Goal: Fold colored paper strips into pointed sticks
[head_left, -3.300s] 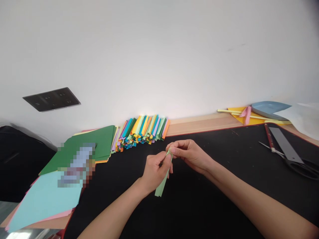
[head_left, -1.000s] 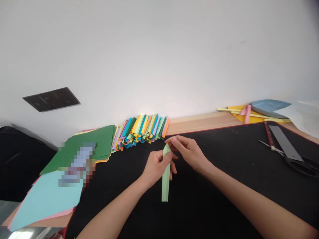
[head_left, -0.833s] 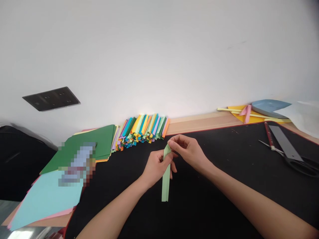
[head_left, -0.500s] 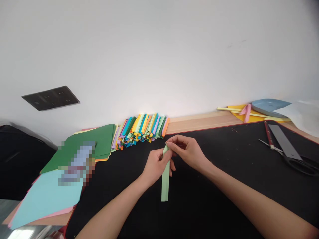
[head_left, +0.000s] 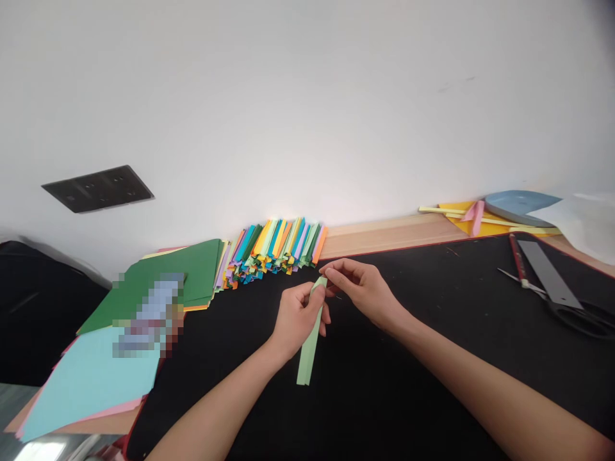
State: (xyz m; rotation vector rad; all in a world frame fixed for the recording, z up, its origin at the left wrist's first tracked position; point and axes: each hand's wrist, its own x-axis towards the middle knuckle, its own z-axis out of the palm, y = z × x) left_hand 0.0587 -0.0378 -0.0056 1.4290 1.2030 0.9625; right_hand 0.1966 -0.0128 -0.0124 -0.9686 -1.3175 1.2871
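Observation:
A light green folded paper strip (head_left: 310,355) hangs at a slant over the black mat, its lower end free. My left hand (head_left: 296,320) is closed round its upper part, thumb on the front. My right hand (head_left: 358,285) pinches at the strip's top end with thumb and forefinger; the exact contact is partly hidden by the fingertips. Beyond the hands, against the wall, lies a pile of folded paper strips (head_left: 276,246) in many colours.
Green paper sheets (head_left: 192,272) and light blue sheets (head_left: 96,378) are stacked at the left, partly pixelated. On the right of the black mat (head_left: 432,307) lie a metal ruler (head_left: 550,275), a red-handled cutter (head_left: 517,259) and black-handled scissors (head_left: 579,320). A blue tray (head_left: 514,205) stands behind.
The strip's lower end has swung left, so it now slants. My left hand has shifted slightly left, while my right hand stays at the top end.

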